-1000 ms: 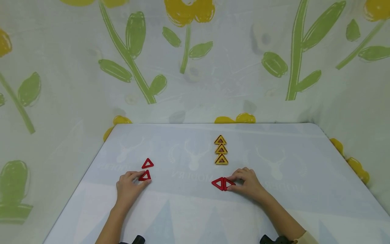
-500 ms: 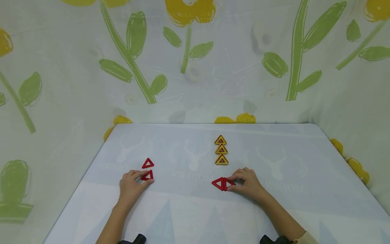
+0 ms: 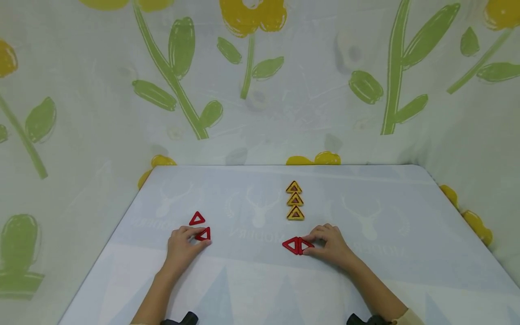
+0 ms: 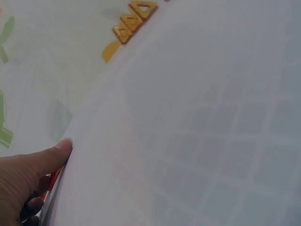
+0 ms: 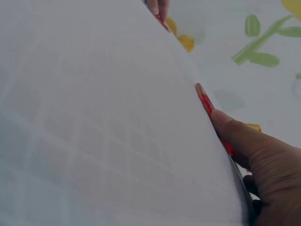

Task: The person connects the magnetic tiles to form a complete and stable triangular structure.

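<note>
My left hand pinches a red triangular frame between thumb and fingers, low over or on the table. Just behind it a second red triangle lies flat by itself. To the right, my right hand pinches another red triangle. That piece touches, edge to edge, a red triangle pointing left, so the pair forms a diamond. In the left wrist view, the thumb hides most of the red piece. The right wrist view shows the red pieces edge-on beside the thumb.
Three yellow triangles with brown centres stand in a column behind the red pair. A pale printed cloth covers the table. Its far edge meets a flower-patterned curtain.
My left hand has slid to the right with its red triangle, which now sits slightly right of the loose one behind. My right hand and the red pair stay in place.
</note>
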A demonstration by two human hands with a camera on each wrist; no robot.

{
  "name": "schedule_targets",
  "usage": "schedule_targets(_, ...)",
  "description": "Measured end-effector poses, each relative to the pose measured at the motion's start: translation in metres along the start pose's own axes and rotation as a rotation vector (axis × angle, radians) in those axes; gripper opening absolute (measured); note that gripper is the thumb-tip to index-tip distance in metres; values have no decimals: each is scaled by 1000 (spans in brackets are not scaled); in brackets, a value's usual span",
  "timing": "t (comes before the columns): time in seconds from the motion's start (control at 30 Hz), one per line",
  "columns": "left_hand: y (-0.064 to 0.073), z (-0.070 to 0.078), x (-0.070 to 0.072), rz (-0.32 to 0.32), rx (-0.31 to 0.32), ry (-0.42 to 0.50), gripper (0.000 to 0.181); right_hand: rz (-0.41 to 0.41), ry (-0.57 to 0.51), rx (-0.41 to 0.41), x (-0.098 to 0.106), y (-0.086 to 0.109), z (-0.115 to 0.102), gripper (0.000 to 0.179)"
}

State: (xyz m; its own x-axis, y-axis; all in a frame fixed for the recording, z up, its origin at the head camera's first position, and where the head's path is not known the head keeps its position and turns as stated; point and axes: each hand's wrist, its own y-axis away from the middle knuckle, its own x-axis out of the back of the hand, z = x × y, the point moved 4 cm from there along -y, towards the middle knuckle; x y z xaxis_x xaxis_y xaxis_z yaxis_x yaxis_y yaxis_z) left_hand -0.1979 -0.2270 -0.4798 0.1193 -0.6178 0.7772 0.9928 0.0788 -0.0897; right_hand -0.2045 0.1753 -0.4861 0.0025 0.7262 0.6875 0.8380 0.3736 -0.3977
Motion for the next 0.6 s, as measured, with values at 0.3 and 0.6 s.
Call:
schedule_targets(0.3, 0, 9, -6, 20, -64, 21, 42, 8, 2, 23, -1, 0, 0, 29)
schedule_targets(0.6, 0, 22, -15, -7, -105, 11, 41, 2, 9, -3, 0, 0, 0, 28)
